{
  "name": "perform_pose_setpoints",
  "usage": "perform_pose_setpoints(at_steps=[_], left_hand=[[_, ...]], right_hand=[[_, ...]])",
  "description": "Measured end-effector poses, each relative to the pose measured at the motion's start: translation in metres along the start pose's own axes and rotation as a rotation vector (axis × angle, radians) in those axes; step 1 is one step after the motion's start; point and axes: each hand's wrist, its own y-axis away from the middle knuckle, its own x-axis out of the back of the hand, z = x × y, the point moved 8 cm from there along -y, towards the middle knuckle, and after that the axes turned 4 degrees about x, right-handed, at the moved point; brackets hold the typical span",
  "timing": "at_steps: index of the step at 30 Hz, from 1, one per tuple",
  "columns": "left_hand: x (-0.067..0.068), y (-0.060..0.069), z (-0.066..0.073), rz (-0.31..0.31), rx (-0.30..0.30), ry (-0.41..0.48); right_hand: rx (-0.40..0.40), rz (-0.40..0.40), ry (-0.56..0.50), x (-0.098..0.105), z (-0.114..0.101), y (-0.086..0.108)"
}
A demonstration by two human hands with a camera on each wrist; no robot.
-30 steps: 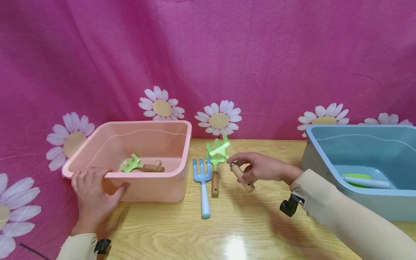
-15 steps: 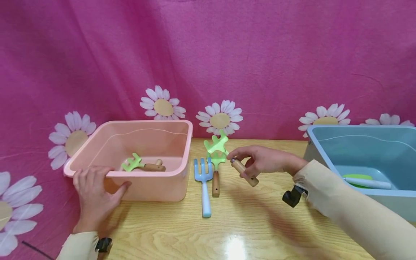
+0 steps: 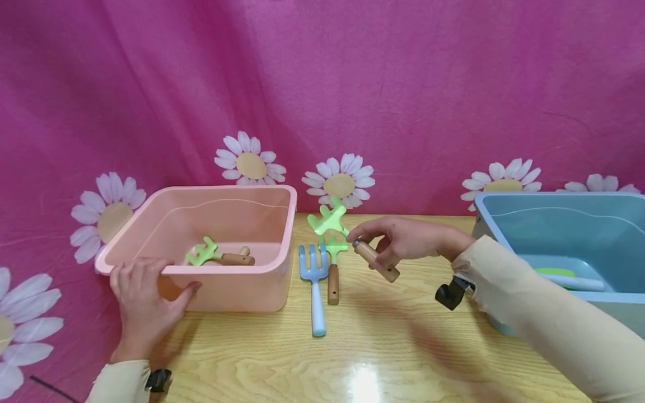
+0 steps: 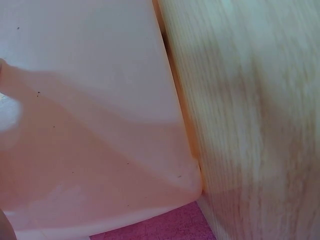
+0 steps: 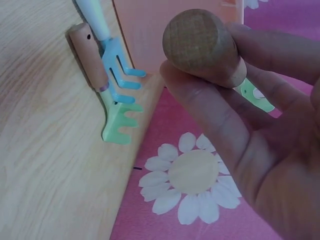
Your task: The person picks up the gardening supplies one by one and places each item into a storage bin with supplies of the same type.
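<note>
The right hand (image 3: 400,242) grasps a rake (image 3: 367,253) by its wooden handle, pinched between thumb and fingers. The rake is off the table (image 3: 242,358), tilted, its green head pointing to about ten o'clock in the head view. Half a second to a second ago that head pointed nearer eleven; it has swung round and crept toward the pink tub (image 3: 232,291), which stands at nine o'clock from the hand. I judge that this brings the rake slightly closer to that tub, yet it is in the air outside both tubs, so the work with it looks unfinished.

The left hand (image 3: 143,302) holds the pink tub at about eight o'clock on its rim, fingers hooked over the edge and thumb along the outer wall; that hold has not visibly changed. The left wrist view shows mostly wall.

At eight o'clock from the right hand, a second rake (image 3: 333,284) lies on the table with a blue fork (image 3: 317,299), their heads overlapping. Neither has moved noticeably.

Inside the pink tub lies a third rake (image 3: 238,259), with another wooden handle (image 3: 245,251) behind it. The blue tub (image 3: 564,224), at three o'clock, holds a pale-handled tool (image 3: 584,282).
</note>
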Motion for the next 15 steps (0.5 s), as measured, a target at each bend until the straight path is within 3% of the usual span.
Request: perform_pose_setpoints(at_steps=[7,15], left_hand=[[-0.002,-0.001,-0.001,-0.015,0.002,-0.001],[0.0,0.001,-0.003,-0.002,0.007,0.006]], right_hand=[[0.007,-0.018,0.014,0.005,-0.01,-0.003],[0.054,-0.037,0.059,0.01,-0.038,-0.008]])
